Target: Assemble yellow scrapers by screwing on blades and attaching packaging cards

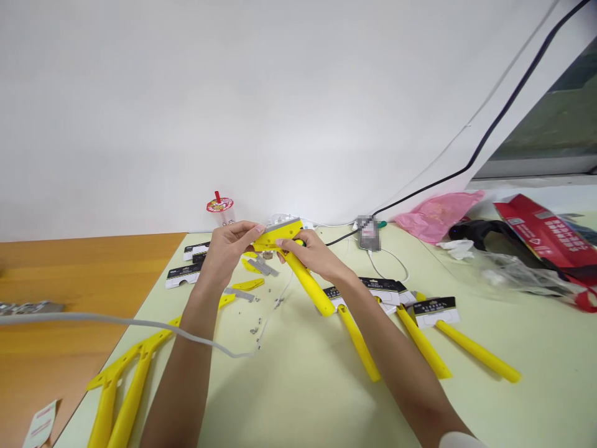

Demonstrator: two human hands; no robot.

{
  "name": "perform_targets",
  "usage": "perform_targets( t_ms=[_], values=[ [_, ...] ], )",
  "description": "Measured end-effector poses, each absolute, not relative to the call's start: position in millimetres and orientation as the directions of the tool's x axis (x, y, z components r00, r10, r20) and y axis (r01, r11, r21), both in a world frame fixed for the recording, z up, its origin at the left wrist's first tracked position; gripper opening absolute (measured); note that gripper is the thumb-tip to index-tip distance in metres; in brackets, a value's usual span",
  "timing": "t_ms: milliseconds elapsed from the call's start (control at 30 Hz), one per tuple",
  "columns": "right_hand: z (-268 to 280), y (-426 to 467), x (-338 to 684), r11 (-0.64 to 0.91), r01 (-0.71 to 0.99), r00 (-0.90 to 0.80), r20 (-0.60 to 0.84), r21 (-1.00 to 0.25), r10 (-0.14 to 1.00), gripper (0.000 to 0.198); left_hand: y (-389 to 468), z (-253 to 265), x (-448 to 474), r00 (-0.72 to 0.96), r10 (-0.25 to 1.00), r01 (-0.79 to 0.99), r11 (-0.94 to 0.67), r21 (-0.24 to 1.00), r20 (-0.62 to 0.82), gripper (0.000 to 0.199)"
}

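Both of my hands hold up a yellow scraper (311, 285) above the table. My left hand (229, 247) pinches the left end of its head, where a grey blade strip runs along the top edge. My right hand (316, 254) grips the neck, with the thumb on the head; the handle slants down to the right. Below lie yellow clamp pieces (249, 285), grey blades (263, 267) and small loose screws (255, 330). Several yellow scrapers with black-and-white cards (436, 311) rest at the right. More yellow scraper bodies (135, 361) lie at the left, partly behind my left forearm.
A lidded cup with a red straw (220, 205) stands against the wall. A grey cable (140, 322) crosses the left side, and a black cable (471, 158) runs down from the upper right. Pink plastic (438, 214) and a red bag (545, 233) lie at the right.
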State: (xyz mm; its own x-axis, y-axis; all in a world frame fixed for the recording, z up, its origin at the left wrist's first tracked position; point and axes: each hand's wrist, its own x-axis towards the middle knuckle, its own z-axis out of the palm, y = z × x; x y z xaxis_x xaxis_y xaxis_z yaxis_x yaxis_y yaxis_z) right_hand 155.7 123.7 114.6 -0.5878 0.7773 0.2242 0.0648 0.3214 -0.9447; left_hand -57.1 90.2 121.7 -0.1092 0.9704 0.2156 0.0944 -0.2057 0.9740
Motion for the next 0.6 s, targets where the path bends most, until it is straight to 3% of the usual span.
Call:
perform_targets(
  t_ms=[400,600],
  values=[
    [110.8,127.6,155.9,0.320,0.061,-0.567,0.232,-0.945,0.791,0.045,83.3,128.4,-56.1,-0.131,0.963,0.206,-0.205,0.957,0.235,0.037],
    [108.3,129.7,157.3,0.224,0.042,-0.599,0.155,-0.974,0.786,0.044,83.2,130.1,-53.8,-0.080,0.974,0.203,-0.191,0.960,0.210,0.045]
  ],
)
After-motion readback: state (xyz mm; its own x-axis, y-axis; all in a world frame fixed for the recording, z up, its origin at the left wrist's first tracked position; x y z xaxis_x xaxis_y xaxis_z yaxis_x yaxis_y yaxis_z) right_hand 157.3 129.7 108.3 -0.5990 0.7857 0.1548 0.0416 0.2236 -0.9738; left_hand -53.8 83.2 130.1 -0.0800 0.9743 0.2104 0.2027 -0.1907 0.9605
